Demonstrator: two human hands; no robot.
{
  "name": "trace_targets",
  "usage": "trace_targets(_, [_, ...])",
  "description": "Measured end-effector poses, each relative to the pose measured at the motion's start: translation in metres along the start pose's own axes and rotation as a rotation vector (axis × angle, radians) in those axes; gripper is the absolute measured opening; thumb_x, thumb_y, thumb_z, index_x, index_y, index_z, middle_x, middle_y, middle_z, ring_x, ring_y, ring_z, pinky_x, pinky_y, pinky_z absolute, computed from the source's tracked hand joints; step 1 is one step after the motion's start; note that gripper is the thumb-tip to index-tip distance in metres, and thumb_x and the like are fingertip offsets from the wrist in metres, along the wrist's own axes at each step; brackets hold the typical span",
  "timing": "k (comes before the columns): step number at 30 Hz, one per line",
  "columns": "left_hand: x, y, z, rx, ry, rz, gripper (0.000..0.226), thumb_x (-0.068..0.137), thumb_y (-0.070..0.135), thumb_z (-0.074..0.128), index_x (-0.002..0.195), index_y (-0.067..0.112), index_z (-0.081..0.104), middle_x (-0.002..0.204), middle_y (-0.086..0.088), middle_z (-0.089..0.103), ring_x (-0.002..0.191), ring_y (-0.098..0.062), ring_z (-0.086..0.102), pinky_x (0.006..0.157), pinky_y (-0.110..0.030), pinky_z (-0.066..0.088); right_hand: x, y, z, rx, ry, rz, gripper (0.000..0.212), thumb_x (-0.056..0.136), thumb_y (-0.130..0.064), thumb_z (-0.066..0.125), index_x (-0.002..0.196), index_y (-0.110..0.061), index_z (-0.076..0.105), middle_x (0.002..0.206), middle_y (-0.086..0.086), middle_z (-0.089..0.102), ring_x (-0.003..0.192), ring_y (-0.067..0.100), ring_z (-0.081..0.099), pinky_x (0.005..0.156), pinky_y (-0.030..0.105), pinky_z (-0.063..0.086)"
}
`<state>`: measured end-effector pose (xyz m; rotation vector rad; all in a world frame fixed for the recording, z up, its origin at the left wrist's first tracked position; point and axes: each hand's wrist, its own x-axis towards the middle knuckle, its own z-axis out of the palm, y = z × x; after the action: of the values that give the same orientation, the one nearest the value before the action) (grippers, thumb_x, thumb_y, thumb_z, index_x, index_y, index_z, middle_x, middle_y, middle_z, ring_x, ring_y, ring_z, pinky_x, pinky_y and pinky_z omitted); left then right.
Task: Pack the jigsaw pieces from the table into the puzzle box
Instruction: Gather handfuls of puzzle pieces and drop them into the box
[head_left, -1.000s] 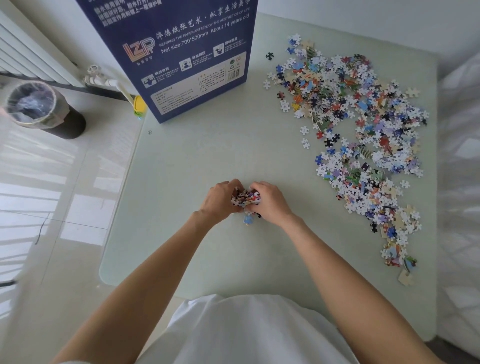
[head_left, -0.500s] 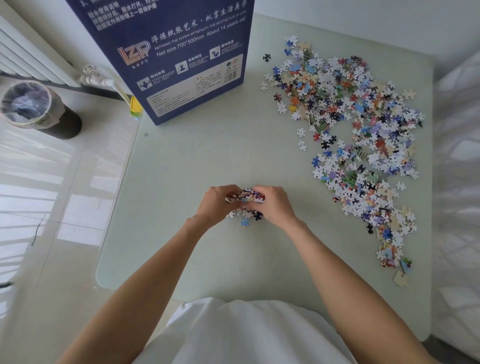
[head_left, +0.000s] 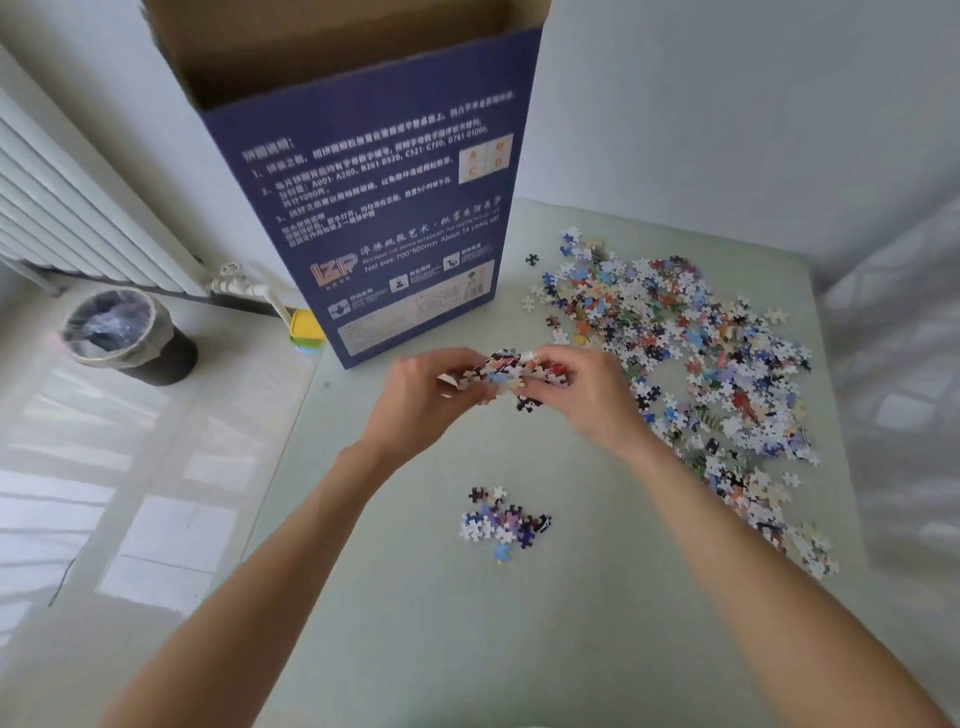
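- While both hands are raised above the pale green table top (head_left: 519, 649), we find the left hand (head_left: 415, 400) and the right hand (head_left: 587, 395) cupped together round a handful of mixed-colour cardboard jigsaw pieces (head_left: 506, 370).
- We note that the fingers of each hand are curled inward and close on that handful from either side; the handful sits between the two palms, clear of the table.
- We observe one dark piece (head_left: 527, 402) showing just beneath the handful; whether it is held or loose, we cannot tell.
- We record a small cluster of blue, purple and white pieces (head_left: 501, 522) lying on the table nearer the person, well apart from the hands.
- We record a large loose spread of multicoloured pieces (head_left: 701, 374) on the right part of the table, running from the far side toward the near right edge.
- We find the tall dark blue cardboard puzzle box (head_left: 384, 208) standing upright at the far left of the table, its top open and its brown inside showing; the hands are in front of it, below its opening.
- We note, on the floor to the left, a round dark bin with a clear plastic liner (head_left: 130, 338), a white ribbed radiator (head_left: 78, 208) on the wall, and a small yellow-lidded object (head_left: 306, 327) just beside the box.
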<state>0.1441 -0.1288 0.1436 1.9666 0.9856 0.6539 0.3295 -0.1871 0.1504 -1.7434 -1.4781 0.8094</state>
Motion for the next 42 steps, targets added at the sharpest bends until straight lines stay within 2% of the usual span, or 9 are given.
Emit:
trace_targets(3, [0.046,0.044,-0.057,0.100,0.163,0.107,0.015,0.079,0.020,0.073,0.093,0.017,0.071,0.080,0.007,0.068,0.070,-0.006,0.062,0.064,-0.014,0.048,0.055,-0.059,-0.033,0.009,0.056,-0.151,0.031,0.072,-0.020,0.078,0.101,-0.011,0.071,0.084,-0.008,0.069,0.066,-0.008,0.060,0.064,0.007,0.041])
trace_targets(6, [0.086,0.082,-0.110,0.188,0.314,0.191,0.017,0.081,0.024,0.071,0.098,0.023,0.070,0.084,0.015,0.066,0.072,0.004,0.060,0.068,-0.009,0.047,0.107,-0.121,-0.059,-0.003,0.120,-0.327,0.025,0.074,-0.025,0.077,0.097,-0.017,0.071,0.086,-0.009,0.068,0.077,0.006,0.065,0.071,0.027,0.053])
trace_targets(11, [0.134,0.110,-0.169,0.272,0.551,0.188,0.017,0.080,0.025,0.068,0.097,0.020,0.068,0.078,0.014,0.061,0.059,0.011,0.051,0.059,0.000,0.036,0.186,-0.184,-0.077,-0.063,0.179,-0.545,0.026,0.074,-0.034,0.074,0.077,-0.009,0.067,0.074,0.009,0.067,0.067,0.011,0.052,0.061,0.030,0.041])
trace_targets(16, [0.145,0.092,-0.177,0.403,0.582,0.117,0.019,0.081,0.023,0.067,0.100,0.018,0.068,0.083,0.003,0.067,0.064,-0.007,0.053,0.063,-0.015,0.038,0.221,-0.185,-0.067,-0.196,0.056,-0.588,0.015,0.076,-0.031,0.074,0.081,-0.018,0.069,0.063,-0.024,0.055,0.059,-0.005,0.047,0.063,0.015,0.031])
trace_targets(22, [0.147,0.077,-0.170,0.697,0.461,-0.009,0.024,0.086,0.030,0.061,0.107,0.021,0.067,0.098,-0.006,0.071,0.092,-0.028,0.063,0.079,-0.034,0.048,0.234,-0.170,-0.057,-0.376,-0.124,-0.558,0.022,0.079,-0.024,0.072,0.099,-0.013,0.070,0.090,-0.004,0.067,0.083,0.010,0.057,0.074,0.024,0.038])
trace_targets(29, [0.144,0.075,-0.171,0.585,0.417,-0.006,0.021,0.086,0.029,0.062,0.105,0.023,0.068,0.095,0.003,0.071,0.090,-0.015,0.064,0.081,-0.030,0.050,0.239,-0.167,-0.058,-0.388,-0.161,-0.519,0.022,0.078,-0.023,0.073,0.099,-0.016,0.070,0.093,-0.003,0.070,0.087,0.006,0.061,0.083,0.025,0.048])
trace_targets(34, [0.139,0.074,-0.165,0.581,0.460,0.098,0.016,0.090,0.029,0.057,0.096,0.025,0.071,0.087,0.005,0.071,0.080,-0.012,0.064,0.073,-0.032,0.053,0.234,-0.164,-0.058,-0.477,-0.134,-0.537,0.023,0.091,-0.033,0.055,0.099,-0.019,0.070,0.095,-0.005,0.070,0.089,0.011,0.061,0.083,0.036,0.047])
trace_targets(38, [0.133,0.067,-0.156,0.653,0.491,0.200,0.019,0.091,0.030,0.053,0.100,0.026,0.069,0.090,0.007,0.070,0.082,-0.013,0.063,0.067,-0.034,0.053,0.224,-0.161,-0.057,-0.555,-0.045,-0.583,0.030,0.095,-0.038,0.045,0.101,-0.024,0.070,0.097,-0.006,0.070,0.090,0.013,0.062,0.078,0.037,0.049])
trace_targets(42, [0.130,0.061,-0.152,0.683,0.476,0.221,0.018,0.091,0.027,0.055,0.101,0.024,0.070,0.094,0.004,0.070,0.085,-0.016,0.063,0.066,-0.033,0.052,0.224,-0.160,-0.056,-0.602,0.075,-0.636,0.021,0.091,-0.030,0.054,0.100,-0.020,0.071,0.098,-0.002,0.068,0.090,0.016,0.061,0.075,0.034,0.048])
